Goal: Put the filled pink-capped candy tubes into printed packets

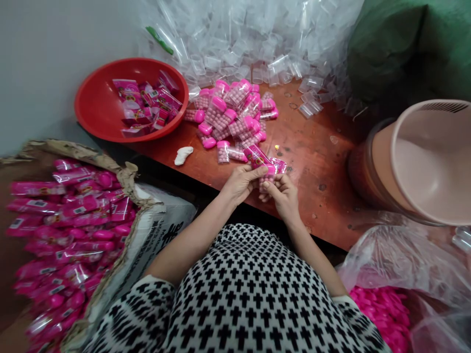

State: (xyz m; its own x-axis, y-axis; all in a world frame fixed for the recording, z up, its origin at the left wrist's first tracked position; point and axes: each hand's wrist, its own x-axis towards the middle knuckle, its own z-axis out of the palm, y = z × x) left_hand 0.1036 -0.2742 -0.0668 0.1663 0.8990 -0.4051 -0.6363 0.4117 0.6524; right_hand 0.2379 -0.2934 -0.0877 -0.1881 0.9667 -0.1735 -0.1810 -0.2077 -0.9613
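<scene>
My left hand (242,183) and my right hand (284,195) meet at the table's front edge, fingers closed around one small clear bottle (269,172) with a pink cap and pink balls inside. Printed pink wrappers (256,155) stick out above my fingers; how they join the bottle is partly hidden. Just beyond lies a heap of similar pink-capped bottles (235,110), with a few at its near side close to my left hand. A crumpled white scrap (183,155) lies farther left.
A red bowl (91,110) holds pink wrappers. Clear plastic tubes (272,63) pile up at the back. Pale tubs (427,162) stand right. A cardboard box (169,211) of wrapped pink bottles (81,211) is at left; a plastic bag with pink caps (384,314) sits lower right.
</scene>
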